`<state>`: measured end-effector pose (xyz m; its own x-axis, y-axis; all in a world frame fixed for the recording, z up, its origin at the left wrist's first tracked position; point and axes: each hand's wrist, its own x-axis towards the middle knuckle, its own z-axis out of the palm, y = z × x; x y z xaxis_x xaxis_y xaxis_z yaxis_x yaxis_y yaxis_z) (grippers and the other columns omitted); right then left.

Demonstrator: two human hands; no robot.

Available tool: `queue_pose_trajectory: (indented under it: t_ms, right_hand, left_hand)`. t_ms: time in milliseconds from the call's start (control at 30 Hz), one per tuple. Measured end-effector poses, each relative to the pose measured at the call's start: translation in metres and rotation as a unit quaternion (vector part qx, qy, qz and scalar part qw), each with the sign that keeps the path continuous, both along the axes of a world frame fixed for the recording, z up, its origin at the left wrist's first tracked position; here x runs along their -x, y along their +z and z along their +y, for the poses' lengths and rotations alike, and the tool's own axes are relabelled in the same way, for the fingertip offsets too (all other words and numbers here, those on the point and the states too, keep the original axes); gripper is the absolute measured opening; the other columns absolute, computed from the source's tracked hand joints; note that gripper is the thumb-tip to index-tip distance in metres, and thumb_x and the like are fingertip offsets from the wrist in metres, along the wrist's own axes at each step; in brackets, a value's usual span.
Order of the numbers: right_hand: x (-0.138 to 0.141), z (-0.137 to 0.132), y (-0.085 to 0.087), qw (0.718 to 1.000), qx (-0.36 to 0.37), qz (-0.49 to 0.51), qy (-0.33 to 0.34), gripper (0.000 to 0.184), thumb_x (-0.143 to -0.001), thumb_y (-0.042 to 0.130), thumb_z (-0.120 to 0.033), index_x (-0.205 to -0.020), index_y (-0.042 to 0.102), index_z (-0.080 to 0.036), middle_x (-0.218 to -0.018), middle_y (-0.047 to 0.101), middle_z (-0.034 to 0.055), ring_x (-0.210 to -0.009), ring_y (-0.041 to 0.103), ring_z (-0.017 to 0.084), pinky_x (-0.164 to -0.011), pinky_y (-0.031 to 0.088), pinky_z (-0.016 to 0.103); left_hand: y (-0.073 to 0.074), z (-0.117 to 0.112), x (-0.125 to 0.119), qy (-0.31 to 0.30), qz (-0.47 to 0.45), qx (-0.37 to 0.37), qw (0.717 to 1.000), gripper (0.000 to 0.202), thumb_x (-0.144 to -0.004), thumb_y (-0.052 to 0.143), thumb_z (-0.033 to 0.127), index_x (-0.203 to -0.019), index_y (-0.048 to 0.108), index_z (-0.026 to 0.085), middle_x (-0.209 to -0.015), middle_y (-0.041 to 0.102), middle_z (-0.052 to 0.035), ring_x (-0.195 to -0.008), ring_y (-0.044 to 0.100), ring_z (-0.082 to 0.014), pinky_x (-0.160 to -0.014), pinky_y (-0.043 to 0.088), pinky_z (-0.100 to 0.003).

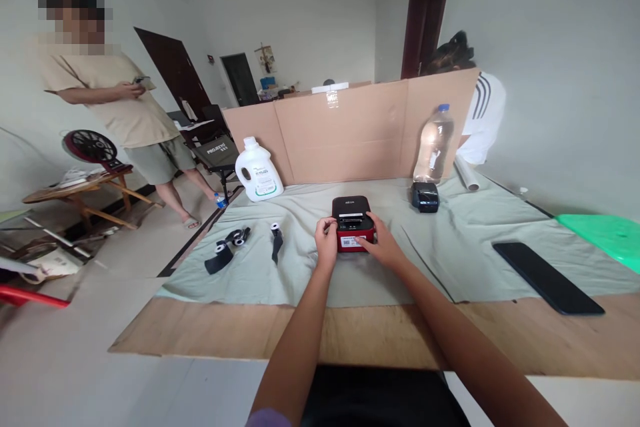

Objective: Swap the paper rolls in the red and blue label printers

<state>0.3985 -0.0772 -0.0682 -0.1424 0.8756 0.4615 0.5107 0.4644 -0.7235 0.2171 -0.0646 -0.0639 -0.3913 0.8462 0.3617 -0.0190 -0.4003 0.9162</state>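
Note:
A small red and black label printer (pixel 353 221) sits on the pale green cloth (pixel 440 260) in the middle of the table. My left hand (pixel 326 239) presses against its left side with fingers curled onto it. My right hand (pixel 381 243) holds its right front corner, fingers laid along the red front. To the left lie two black pieces with small white rolls (pixel 228 248) and another black piece with a roll (pixel 276 239).
A white detergent jug (pixel 257 171), a clear water bottle (pixel 434 145), a second dark printer (pixel 425 196) and a white roll (pixel 467 173) stand before a cardboard screen (pixel 350 130). A black phone (pixel 547 277) lies right, near a green object (pixel 605 235). One person stands left; another bends behind the screen.

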Motion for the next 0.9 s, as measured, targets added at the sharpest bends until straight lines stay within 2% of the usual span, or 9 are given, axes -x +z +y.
queue_pose_trajectory:
  t_ms: [167,333,533,733,900]
  right_hand:
    - [-0.003,0.004,-0.004,1.000,0.001,-0.002,0.006,0.079,-0.084,0.068,-0.051,-0.151,0.033,-0.029,-0.145,0.051,0.0133,-0.134,0.050,0.031,-0.112,0.041,0.051]
    - [-0.004,0.004,-0.004,1.000,-0.004,-0.007,0.006,0.079,-0.084,0.067,-0.053,-0.151,0.032,-0.028,-0.143,0.052,0.0140,-0.133,0.051,0.031,-0.111,0.042,0.052]
    - [-0.004,0.004,-0.002,1.000,0.003,-0.003,0.006,0.078,-0.083,0.068,-0.052,-0.150,0.034,-0.029,-0.141,0.053,0.0131,-0.130,0.053,0.031,-0.109,0.044,0.051]
    - [-0.003,0.003,-0.002,1.000,0.009,0.000,0.008,0.076,-0.085,0.067,-0.051,-0.149,0.034,-0.027,-0.144,0.050,0.0141,-0.130,0.052,0.030,-0.110,0.043,0.051]
    - [-0.003,0.005,-0.004,1.000,0.016,0.007,0.008,0.077,-0.084,0.067,-0.052,-0.149,0.034,-0.028,-0.146,0.049,0.0134,-0.126,0.054,0.031,-0.104,0.048,0.051]
  left_hand:
    - [0.002,0.003,0.000,-0.011,-0.030,0.023,0.999,0.010,-0.077,0.061,0.029,-0.083,0.064,0.020,-0.088,0.066,-0.0029,-0.091,0.062,-0.0185,-0.088,0.049,-0.031]
    - [0.007,0.003,-0.002,-0.018,-0.098,0.059,0.993,0.019,-0.074,0.062,0.026,-0.091,0.055,0.021,-0.095,0.063,-0.0008,-0.088,0.062,-0.0144,-0.084,0.049,-0.028]
    - [0.013,0.007,-0.003,-0.038,-0.147,0.116,0.982,0.023,-0.072,0.063,0.027,-0.091,0.052,0.022,-0.086,0.060,0.0018,-0.076,0.059,-0.0123,-0.075,0.049,-0.026]
    - [0.016,0.008,-0.008,-0.047,-0.169,0.115,0.978,0.023,-0.071,0.059,0.025,-0.093,0.051,0.022,-0.088,0.058,0.0022,-0.078,0.058,-0.0124,-0.077,0.049,-0.026]
    - [0.018,0.009,-0.008,-0.052,-0.174,0.115,0.977,0.025,-0.070,0.058,0.023,-0.095,0.052,0.022,-0.089,0.058,0.0016,-0.078,0.057,-0.0126,-0.075,0.048,-0.026]
